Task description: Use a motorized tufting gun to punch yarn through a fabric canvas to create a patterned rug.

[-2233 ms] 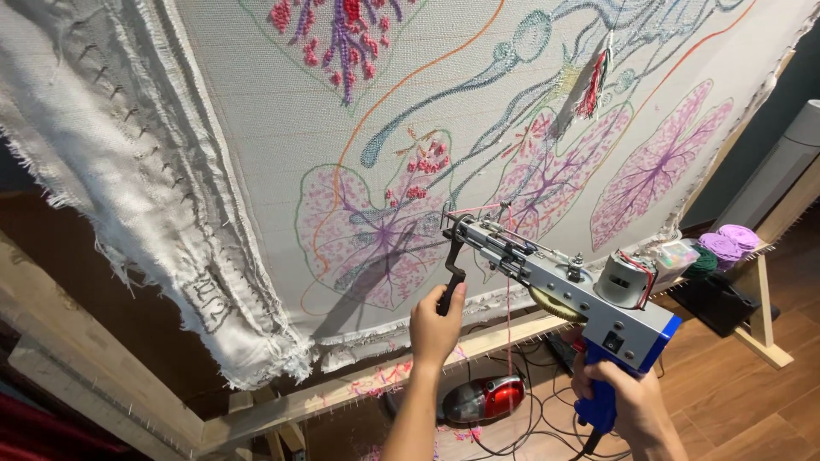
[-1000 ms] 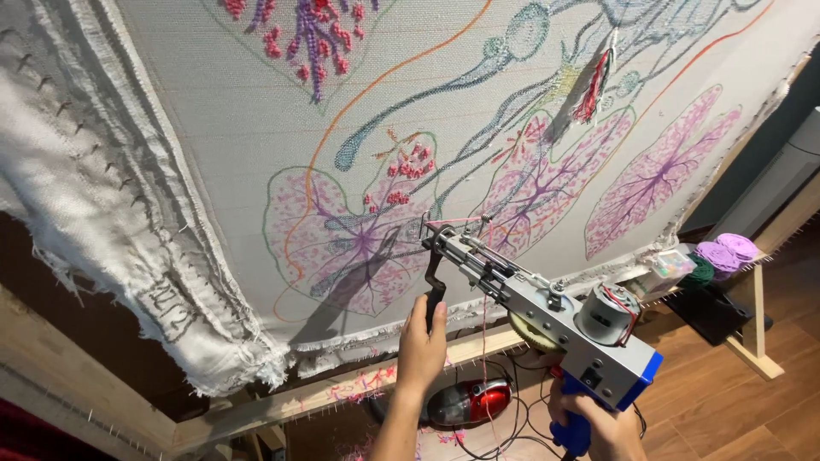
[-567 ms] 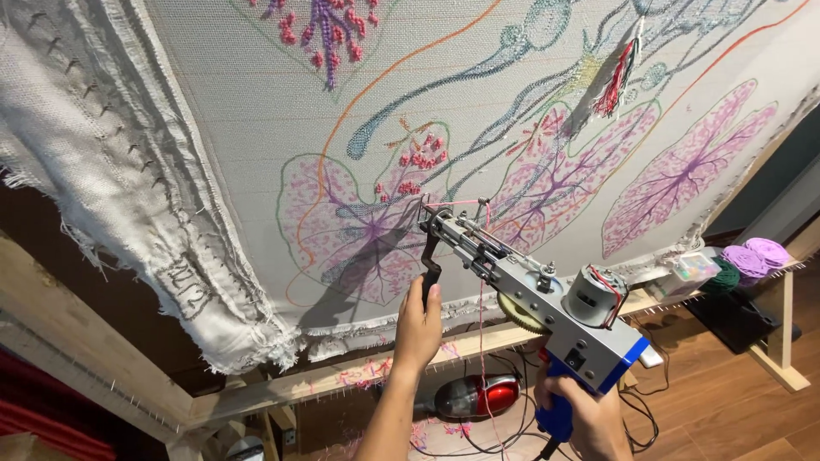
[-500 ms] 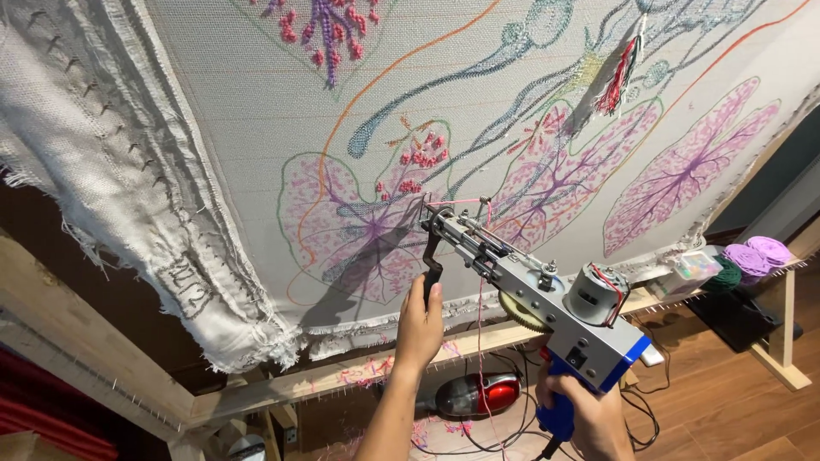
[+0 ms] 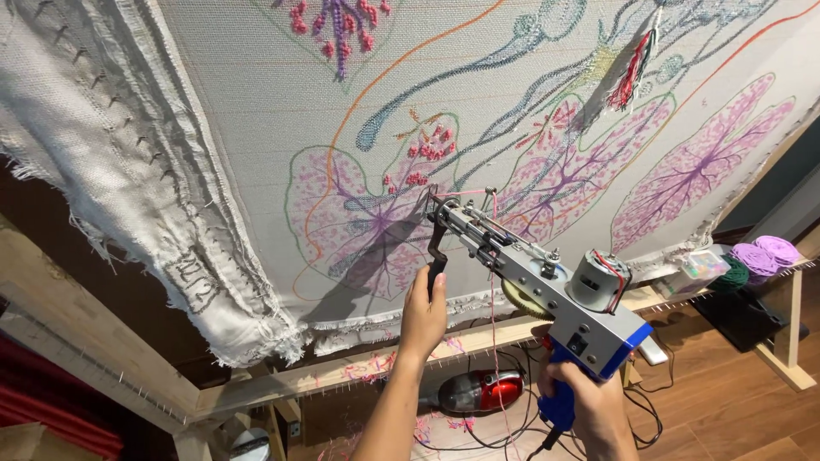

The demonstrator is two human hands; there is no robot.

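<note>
My right hand (image 5: 588, 399) has a closed grip around the blue pistol handle (image 5: 559, 408) of the tufting gun (image 5: 547, 286), low at the right of the view. My left hand (image 5: 424, 316) has a closed grip on the thin black front handle (image 5: 438, 249) that rises from the gun's forward end, fingers wrapped round its lower part. The gun lies between my two hands, angled up and to the left, its grey metal body carrying a round silver motor (image 5: 600, 277) with red and black wires on top and a brass-coloured gear (image 5: 523, 300) at its underside. Its nose (image 5: 434, 203) is against the stretched pale cloth (image 5: 256, 111), at the right edge of a pink and purple leaf shape (image 5: 350, 226) outlined in green. A strand of pink yarn (image 5: 493, 282) runs down from the front of the gun past my left wrist.

The cloth is pinned over a wooden frame (image 5: 282, 384), its frayed edge hanging loose at the left. More leaf shapes in purple (image 5: 696, 166) fill the right side, and a red tassel of yarn (image 5: 632, 77) hangs from the cloth above them. Beneath the frame, on the wooden floor (image 5: 726, 401), lie a red hand vacuum (image 5: 480, 391) and black cables. To the right, purple yarn rolls (image 5: 764, 253) sit on the frame's ledge.
</note>
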